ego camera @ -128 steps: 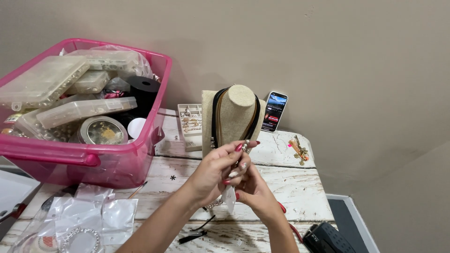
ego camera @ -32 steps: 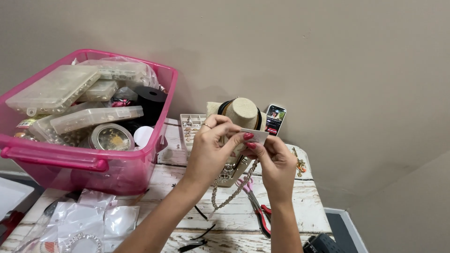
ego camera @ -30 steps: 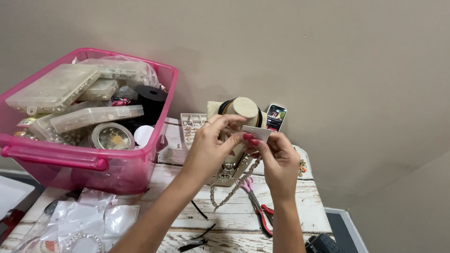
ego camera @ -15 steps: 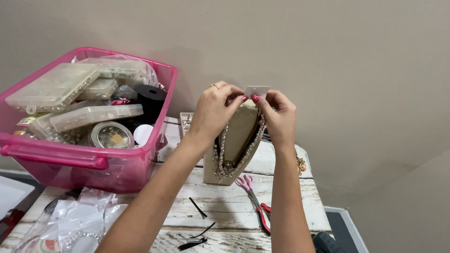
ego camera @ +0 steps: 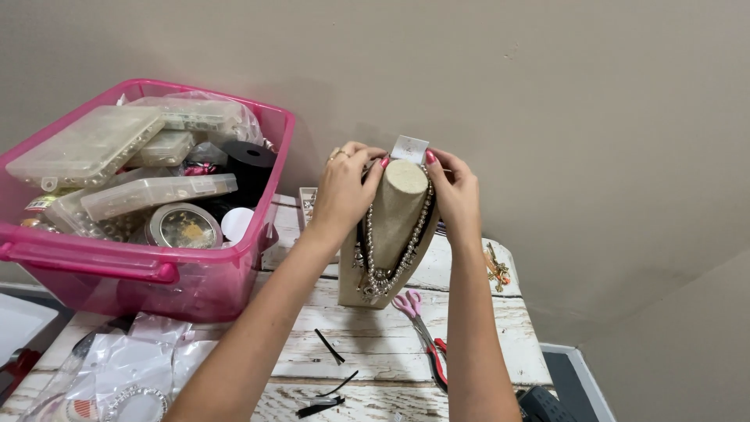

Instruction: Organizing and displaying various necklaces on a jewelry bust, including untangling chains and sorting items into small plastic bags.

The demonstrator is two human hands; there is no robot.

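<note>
A beige bust-shaped necklace stand stands on the white wooden table. A silver beaded necklace hangs down its front, over a dark cord. My left hand and my right hand reach behind the stand's neck, each gripping an end of the necklace. A small white tag sticks up between my fingertips at the top of the neck. The clasp itself is hidden behind the stand.
A pink plastic bin full of clear bead boxes, a round tin and a black spool stands at left. Pink-handled scissors and red pliers lie right of the stand. Black clips and clear bags lie in front.
The necklace went from being held in front of me to hanging on the stand. Both hands rose and moved behind the stand's neck.
</note>
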